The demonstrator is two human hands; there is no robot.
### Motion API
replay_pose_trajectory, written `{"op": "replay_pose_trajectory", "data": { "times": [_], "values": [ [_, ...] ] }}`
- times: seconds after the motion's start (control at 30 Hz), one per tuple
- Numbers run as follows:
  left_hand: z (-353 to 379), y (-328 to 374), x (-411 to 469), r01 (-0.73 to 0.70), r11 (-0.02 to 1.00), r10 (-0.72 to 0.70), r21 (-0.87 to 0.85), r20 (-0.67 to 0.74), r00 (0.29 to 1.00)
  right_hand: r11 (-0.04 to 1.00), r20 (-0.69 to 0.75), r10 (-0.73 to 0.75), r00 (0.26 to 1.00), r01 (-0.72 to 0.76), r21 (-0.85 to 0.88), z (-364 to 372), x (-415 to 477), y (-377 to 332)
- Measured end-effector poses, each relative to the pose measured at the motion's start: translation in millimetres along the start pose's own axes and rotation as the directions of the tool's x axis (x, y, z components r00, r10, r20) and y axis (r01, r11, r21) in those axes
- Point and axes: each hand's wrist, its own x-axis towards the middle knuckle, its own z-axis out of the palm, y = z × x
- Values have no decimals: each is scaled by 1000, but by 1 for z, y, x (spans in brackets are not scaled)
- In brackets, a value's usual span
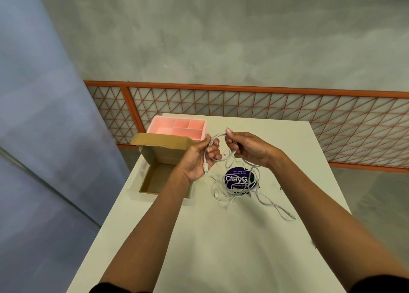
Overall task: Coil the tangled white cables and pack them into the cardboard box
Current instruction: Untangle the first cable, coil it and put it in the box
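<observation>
- Far left on the table: cardboard box, flap up, no cable inside as far as shown
- Left hand curled round a started coil, held above the table
- Right hand pinching the top of that same coil
- Below right: tangled white cables heaped over a purple sticker, a strand running up into the coil
- Likely snag: pulling more through could tighten a knot or drag the heap
- Loops may spring apart if either grip slackens
- Thin, glossy, small plugs at the ends
</observation>
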Motion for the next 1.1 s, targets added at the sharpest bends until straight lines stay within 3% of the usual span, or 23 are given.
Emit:
{"op": "replay_pose_trajectory", "data": {
  "times": [0.23, 0.4, 0.53, 0.67, 0.8, 0.9, 1.1],
  "values": [
    [3, 3, -7, 30, 989, -39, 146, 59, 997, 997, -100, 5, 995, -13, -79, 7, 0, -6],
    [-11, 4, -6, 42, 988, -69, 147, 188, 980, 983, 25, 86, 996, -81, -167, -6, -6, -9],
    [-20, 4, -2, 35, 996, -52, 80, 221, 974, 990, 80, 74, 994, -63, -129, -12, -8, -12],
    [-24, 3, -3, 26, 1000, -27, 9, 177, 984, 991, 22, -48, 999, 50, -123, -14, -8, -11],
    [-20, 0, -4, 49, 998, -52, 30, 95, 994, 928, -39, -214, 976, 191, -320, -7, -7, -14],
    [-22, 0, -1, 41, 999, -43, 18, 134, 990, 878, -66, -266, 962, 214, -428, -3, -6, -23],
    [-23, 2, 0, 29, 1000, -31, 13, 226, 974, 878, -44, -129, 991, 94, -469, -1, -7, -22]
  ]
}}
